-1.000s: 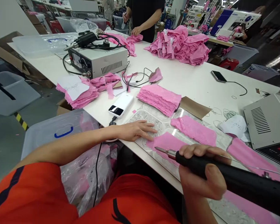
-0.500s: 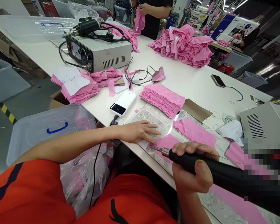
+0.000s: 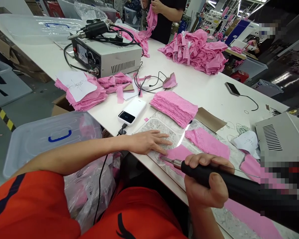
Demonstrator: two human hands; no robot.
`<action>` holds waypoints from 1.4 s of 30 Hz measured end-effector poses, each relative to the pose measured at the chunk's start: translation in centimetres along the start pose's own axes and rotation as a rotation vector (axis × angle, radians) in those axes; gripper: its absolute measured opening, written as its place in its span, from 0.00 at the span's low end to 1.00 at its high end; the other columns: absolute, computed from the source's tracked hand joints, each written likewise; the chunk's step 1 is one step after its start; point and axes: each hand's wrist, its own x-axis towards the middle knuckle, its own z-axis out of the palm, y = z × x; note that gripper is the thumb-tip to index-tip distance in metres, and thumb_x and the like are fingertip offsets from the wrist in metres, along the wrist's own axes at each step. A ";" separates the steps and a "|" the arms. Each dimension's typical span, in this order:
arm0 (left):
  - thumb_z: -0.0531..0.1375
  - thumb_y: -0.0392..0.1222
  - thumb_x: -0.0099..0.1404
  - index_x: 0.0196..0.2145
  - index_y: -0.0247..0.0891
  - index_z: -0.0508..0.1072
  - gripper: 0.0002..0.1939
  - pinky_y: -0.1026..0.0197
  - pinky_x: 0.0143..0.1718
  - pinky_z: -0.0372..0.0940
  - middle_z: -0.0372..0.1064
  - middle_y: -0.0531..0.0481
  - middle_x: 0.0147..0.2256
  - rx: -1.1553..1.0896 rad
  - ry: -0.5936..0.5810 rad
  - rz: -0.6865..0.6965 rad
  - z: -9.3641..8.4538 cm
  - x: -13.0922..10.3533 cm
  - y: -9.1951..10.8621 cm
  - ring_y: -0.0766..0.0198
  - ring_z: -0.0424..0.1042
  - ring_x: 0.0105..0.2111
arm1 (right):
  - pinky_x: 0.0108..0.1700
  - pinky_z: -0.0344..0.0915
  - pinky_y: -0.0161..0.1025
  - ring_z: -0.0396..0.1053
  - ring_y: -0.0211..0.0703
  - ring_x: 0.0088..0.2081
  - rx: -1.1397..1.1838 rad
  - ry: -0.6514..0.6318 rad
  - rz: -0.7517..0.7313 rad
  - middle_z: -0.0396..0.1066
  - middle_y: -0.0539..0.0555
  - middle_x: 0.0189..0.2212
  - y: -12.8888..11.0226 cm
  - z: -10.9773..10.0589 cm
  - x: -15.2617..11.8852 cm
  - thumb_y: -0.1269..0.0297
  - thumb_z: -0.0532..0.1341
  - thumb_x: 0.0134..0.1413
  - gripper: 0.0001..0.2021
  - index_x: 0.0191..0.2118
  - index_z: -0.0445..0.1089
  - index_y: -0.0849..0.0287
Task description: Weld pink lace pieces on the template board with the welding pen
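My left hand lies flat with fingers spread on a speckled grey template board. Its fingertips reach the edge of a small pink fabric piece. In my right hand is a thick black handheld tool with a slim metal tip; my fingers wrap around its handle. The tip rests at or just over that fabric piece's left edge; I cannot tell whether it touches. Another pink fabric piece lies on the board beyond, and a longer pink strip runs under the tool.
A stack of pink pieces and a white power bank stand close by. Farther back are a control box with a similar black tool on top, a pink garment heap, a phone and a co-worker's arm.
Both hands and the tool tip have barely moved. The view has shifted slightly. At the back, the co-worker's hands and the pink fabric they hold have moved a little.
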 end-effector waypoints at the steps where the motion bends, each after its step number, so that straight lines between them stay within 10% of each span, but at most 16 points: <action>1: 0.51 0.23 0.58 0.56 0.45 0.71 0.31 0.45 0.64 0.49 0.55 0.50 0.64 0.006 0.000 0.003 0.0 0.0 0.0 0.53 0.45 0.67 | 0.26 0.64 0.40 0.64 0.36 0.23 0.002 -0.001 -0.001 0.64 0.47 0.26 0.0 0.0 0.0 0.68 0.57 0.47 0.08 0.36 0.67 0.57; 28: 0.52 0.24 0.61 0.55 0.45 0.71 0.28 0.44 0.65 0.48 0.55 0.48 0.64 -0.076 0.029 -0.002 -0.1 -0.3 -0.1 0.52 0.46 0.67 | 0.27 0.66 0.40 0.64 0.35 0.25 0.004 -0.025 -0.006 0.64 0.46 0.27 0.0 0.2 -0.1 0.68 0.58 0.50 0.05 0.36 0.65 0.56; 35: 0.49 0.27 0.66 0.51 0.39 0.73 0.21 0.52 0.60 0.58 0.67 0.44 0.56 -0.163 0.329 0.063 0.5 -0.9 -0.3 0.58 0.59 0.62 | 0.27 0.65 0.39 0.64 0.35 0.23 -0.107 0.142 -0.073 0.63 0.46 0.26 -1.3 -2.4 3.1 0.68 0.59 0.46 0.06 0.34 0.65 0.56; 42: 0.51 0.38 0.70 0.53 0.40 0.71 0.16 0.48 0.63 0.51 0.68 0.45 0.56 -0.049 0.280 0.114 0.7 1.0 1.1 0.55 0.60 0.61 | 0.30 0.65 0.38 0.64 0.33 0.24 -0.093 0.223 -0.082 0.62 0.44 0.25 0.2 -3.3 5.9 0.67 0.60 0.46 0.05 0.32 0.64 0.55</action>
